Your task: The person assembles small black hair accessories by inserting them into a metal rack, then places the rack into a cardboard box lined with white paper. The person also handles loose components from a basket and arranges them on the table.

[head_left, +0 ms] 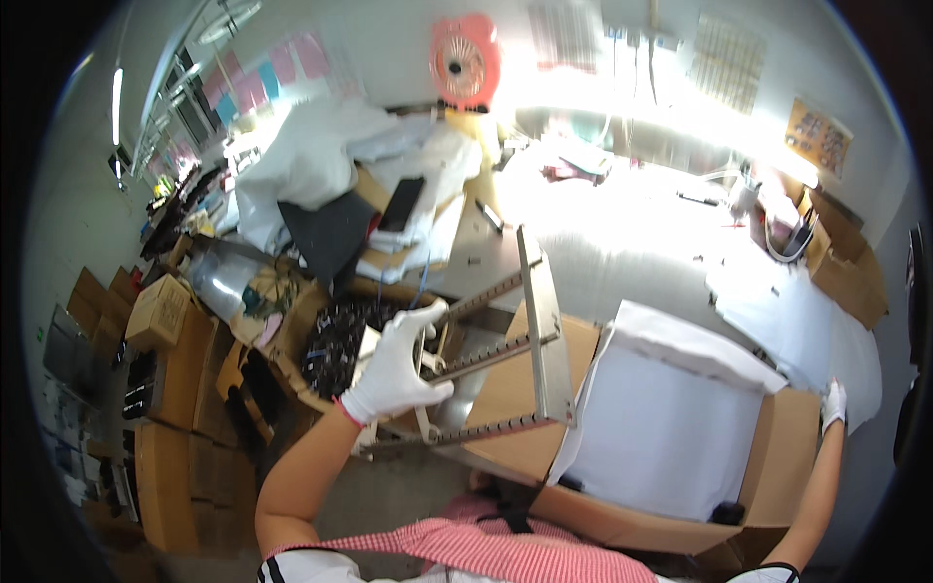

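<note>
My left hand (400,367), in a white glove, grips a metal rack (549,345) by its left end. Notched bars run across the rack to a flat upright strip, and it is held tilted over the flap of a cardboard box (607,520). A white liner sheet (671,418) covers the inside of that box. Far to the right, my gloved right hand (833,404) is at the near edge of a white sheet (802,316) on the worktable. Its fingers look drawn together, but what they hold is too small to make out.
Left of the rack stands a carton of dark small parts (345,335). Papers, a black phone (399,204) and a marker (490,216) lie on the bench behind. A pink fan (465,60) is at the wall. More cardboard boxes (160,313) are stacked at left; another carton (850,267) sits far right.
</note>
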Demonstrator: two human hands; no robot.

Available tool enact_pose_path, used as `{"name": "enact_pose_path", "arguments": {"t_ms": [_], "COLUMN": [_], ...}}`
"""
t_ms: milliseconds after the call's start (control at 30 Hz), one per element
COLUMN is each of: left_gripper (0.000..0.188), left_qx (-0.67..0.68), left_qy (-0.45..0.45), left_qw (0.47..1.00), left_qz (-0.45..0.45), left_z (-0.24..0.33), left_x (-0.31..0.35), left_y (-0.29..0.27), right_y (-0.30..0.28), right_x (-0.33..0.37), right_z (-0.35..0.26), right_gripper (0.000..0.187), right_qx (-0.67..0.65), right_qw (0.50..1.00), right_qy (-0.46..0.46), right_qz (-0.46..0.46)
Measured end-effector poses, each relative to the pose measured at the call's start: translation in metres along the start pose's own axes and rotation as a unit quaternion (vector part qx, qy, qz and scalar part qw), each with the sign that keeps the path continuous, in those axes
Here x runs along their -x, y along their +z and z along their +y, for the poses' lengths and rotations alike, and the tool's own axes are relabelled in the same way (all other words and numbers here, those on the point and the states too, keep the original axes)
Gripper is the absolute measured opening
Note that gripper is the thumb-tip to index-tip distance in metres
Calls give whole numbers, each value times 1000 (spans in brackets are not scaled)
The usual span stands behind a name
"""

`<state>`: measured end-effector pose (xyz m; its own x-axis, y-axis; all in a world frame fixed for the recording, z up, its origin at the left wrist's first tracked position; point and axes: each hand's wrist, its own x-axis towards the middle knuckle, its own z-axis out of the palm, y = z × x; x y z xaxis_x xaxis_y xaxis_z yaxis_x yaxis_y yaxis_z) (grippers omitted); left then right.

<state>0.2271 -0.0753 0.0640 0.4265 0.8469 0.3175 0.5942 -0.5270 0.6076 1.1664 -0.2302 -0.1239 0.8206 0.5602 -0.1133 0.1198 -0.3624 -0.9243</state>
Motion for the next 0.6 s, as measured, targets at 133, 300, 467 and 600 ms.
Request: {"name": "enact_pose_path", "arguments": {"t_ms": [133, 300, 467, 600], "left_gripper": [91, 87, 93, 74], "left_qx": [164, 413, 478, 377], "left_qy": [-46, -23, 84, 21], "left_qw": [984, 896, 845, 925], "left_qz": [-45, -161, -226, -45], "left_z": [19, 32, 27, -7], "left_x": [-22, -48, -55, -40], "left_y": [-7, -19, -57, -118], "right_y": [143, 273, 343, 384], "right_x": [126, 390, 519, 554], "right_z": [-202, -417, -504, -544], "right_gripper": [33, 106, 97, 77], "right_qx": [69, 173, 133, 135], "right_qw": [898, 569, 487, 517], "right_qy": [-421, -767, -771, -787], "right_qz": [-110, -241, -388, -308]}}
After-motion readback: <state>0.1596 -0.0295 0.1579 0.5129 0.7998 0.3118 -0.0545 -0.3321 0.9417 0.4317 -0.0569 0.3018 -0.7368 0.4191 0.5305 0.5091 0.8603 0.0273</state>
